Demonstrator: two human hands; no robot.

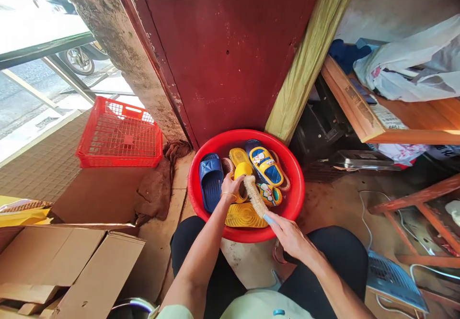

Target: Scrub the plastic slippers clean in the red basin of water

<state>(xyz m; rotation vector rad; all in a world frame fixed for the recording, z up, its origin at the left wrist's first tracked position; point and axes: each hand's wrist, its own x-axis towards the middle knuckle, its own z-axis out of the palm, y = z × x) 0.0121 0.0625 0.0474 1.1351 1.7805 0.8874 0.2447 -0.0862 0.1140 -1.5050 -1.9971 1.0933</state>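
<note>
Seen from the clock-face of the basin, with 12 o'clock straight ahead, a round red plastic basin (244, 137) with a smooth, thick rim sits on the stained floor, just beyond the person's knees in black trousers (201, 256). Slippers pack it almost rim to rim, leaving the hands little room to move inside.

At the centre, the left hand (232, 187), a gold bangle (228, 195) at its wrist, has its fingers closed around a glossy yellow plastic slipper (243, 170). The right hand (291, 237) comes in over the rim at 5 o'clock, its fingers (278, 228) wrapped around the pale blue handle of a scrubbing brush (254, 195). The brush's long, tapered strip of beige bristles runs toward 11 o'clock, its tip meeting the slipper right beside the left fingers.

Around them lie a navy ribbed slide (211, 182) at 9 o'clock, a yellow-and-blue cartoon slide (265, 165) at 1 o'clock, a small yellow cartoon slipper (269, 194) at 3 o'clock and a ridged yellow sole (244, 216) at 6 o'clock.

A dark red metal panel (223, 46) rises just behind the rim at 12 o'clock. A crumpled brown cloth (156, 189) lies near the rim at 9 o'clock, with a red plastic mesh crate (119, 133) beyond it at 10 o'clock.
</note>
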